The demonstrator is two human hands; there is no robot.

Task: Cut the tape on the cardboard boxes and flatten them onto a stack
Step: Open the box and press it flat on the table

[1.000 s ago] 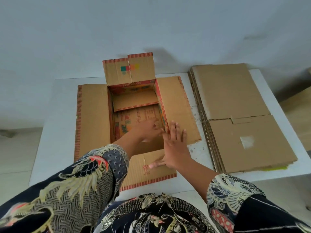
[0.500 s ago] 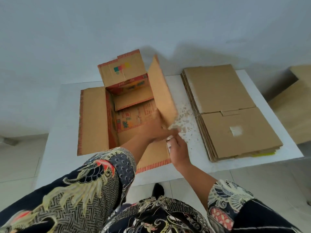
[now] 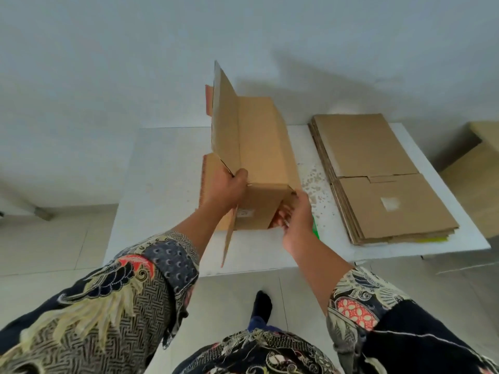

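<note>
A brown cardboard box (image 3: pixel 259 147), opened out and partly folded, stands tilted on the white table (image 3: pixel 164 168). My left hand (image 3: pixel 226 188) grips its near left edge with the thumb over the top fold. My right hand (image 3: pixel 295 211) grips the near right corner, fingers curled under the lower flap. One flap hangs down over the table's front edge. On the right side of the table lies a stack of flattened boxes (image 3: pixel 378 179).
Small paper scraps (image 3: pixel 314 182) speckle the table between the box and the stack. A green object (image 3: pixel 316 230) peeks out beside my right wrist. More cardboard (image 3: pixel 480 174) stands off the table at far right. A white wall is behind.
The box lay open and flat on the table; both hands have folded its sides together and lifted it upright. The camera has tilted and moved back.
</note>
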